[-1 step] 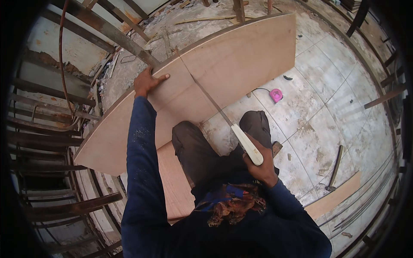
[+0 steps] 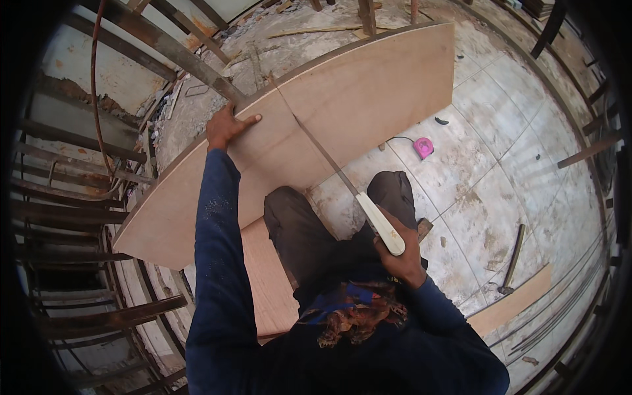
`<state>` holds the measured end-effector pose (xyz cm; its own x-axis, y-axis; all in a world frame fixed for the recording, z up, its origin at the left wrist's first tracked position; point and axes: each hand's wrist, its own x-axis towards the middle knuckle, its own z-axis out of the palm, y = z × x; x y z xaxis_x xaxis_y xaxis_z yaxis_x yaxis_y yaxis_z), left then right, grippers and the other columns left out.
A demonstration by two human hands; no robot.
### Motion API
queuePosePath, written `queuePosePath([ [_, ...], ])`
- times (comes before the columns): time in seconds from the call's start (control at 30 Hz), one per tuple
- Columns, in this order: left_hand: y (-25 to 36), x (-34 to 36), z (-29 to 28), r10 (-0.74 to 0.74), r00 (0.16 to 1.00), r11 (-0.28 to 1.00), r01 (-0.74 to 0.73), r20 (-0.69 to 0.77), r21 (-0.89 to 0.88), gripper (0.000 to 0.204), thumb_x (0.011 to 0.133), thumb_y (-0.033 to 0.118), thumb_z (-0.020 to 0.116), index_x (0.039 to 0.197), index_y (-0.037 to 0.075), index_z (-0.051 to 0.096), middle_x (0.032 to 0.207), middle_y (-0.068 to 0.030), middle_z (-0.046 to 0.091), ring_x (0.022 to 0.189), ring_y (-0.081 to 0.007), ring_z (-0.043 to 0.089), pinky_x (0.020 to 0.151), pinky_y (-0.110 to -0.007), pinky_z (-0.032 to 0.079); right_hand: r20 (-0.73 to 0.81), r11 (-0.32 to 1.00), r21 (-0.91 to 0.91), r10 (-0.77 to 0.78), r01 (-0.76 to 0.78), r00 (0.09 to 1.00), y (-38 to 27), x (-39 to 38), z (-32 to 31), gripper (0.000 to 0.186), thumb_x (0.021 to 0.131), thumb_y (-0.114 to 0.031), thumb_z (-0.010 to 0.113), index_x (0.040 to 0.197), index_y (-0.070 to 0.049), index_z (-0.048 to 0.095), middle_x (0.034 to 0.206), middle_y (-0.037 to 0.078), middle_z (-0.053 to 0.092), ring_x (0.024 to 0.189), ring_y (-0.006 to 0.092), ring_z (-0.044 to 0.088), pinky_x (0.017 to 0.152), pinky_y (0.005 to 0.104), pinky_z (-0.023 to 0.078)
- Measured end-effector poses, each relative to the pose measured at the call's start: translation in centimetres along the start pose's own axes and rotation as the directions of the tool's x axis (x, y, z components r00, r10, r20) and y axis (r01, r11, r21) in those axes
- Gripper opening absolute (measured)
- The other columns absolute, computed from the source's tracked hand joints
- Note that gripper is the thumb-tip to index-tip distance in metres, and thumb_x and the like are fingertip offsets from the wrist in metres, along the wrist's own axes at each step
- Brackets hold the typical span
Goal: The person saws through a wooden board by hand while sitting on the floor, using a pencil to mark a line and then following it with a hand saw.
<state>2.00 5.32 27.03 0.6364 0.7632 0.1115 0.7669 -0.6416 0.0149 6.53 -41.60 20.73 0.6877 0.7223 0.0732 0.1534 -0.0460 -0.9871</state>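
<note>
A long, pale brown plywood board (image 2: 368, 99) lies slantwise in front of the person, its right end higher in view than its left and its gently curved far edge turned away from the body. Over its face, left of the middle, runs a handsaw with a narrow grey metal blade and a cream-coloured handle (image 2: 382, 225). The blade points toward the far edge and crosses the near edge, so that the handle hangs clear of the wood on the person's side. A thin dark line carries on from the blade to the far edge; whether it is blade or cut, I cannot tell.

The right hand (image 2: 399, 253) is wrapped round the saw's handle. The left hand (image 2: 226, 126) grips the far edge left of the blade, its thumb on the face, close to the end of a thick, rusty metal bar (image 2: 171, 56).

A reddish-brown wooden panel (image 2: 266, 283) shows below the near edge, beside the left leg. On the dusty white tiled floor (image 2: 480, 197), right of the knees, a round pink tape measure (image 2: 423, 147) lies near the board's near edge. Toward the floor's lower right edge are a dark-handled hammer (image 2: 513, 260), a narrow pale wooden offcut (image 2: 513, 299) and several thin grey metal rods (image 2: 559, 322).
</note>
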Motion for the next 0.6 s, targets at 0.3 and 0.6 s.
queuePosePath([
  [0.3,1.7,0.3,0.2,-0.057,0.996,0.998,0.06,0.07,-0.037,0.11,0.051,0.083,0.073,0.129,0.006,0.062,0.119,-0.0193,0.068,0.112,-0.0352,0.065,0.094,-0.046,0.051,-0.042,0.999,-0.021,-0.034,0.033,0.999,4.8,13.4,7.8,0.055,0.074,-0.004,0.061,0.13,-0.001,0.06,0.097,0.023,0.07,0.086,0.0294,0.07,0.081,0.0354,0.052],
  [0.6,-0.1,3.1,1.3,-0.053,0.99,0.998,0.056,0.129,-0.015,0.112,0.051,0.082,0.074,0.13,0.003,0.061,0.123,-0.0204,0.066,0.116,-0.0348,0.063,0.098,-0.045,0.049,0.012,1.0,0.016,-0.023,0.023,1.0,4.1,3.9,1.2,0.057,0.076,0.003,0.058,0.133,0.001,0.057,0.119,0.021,0.068,0.11,0.0247,0.067,0.098,0.0335,0.048],
])
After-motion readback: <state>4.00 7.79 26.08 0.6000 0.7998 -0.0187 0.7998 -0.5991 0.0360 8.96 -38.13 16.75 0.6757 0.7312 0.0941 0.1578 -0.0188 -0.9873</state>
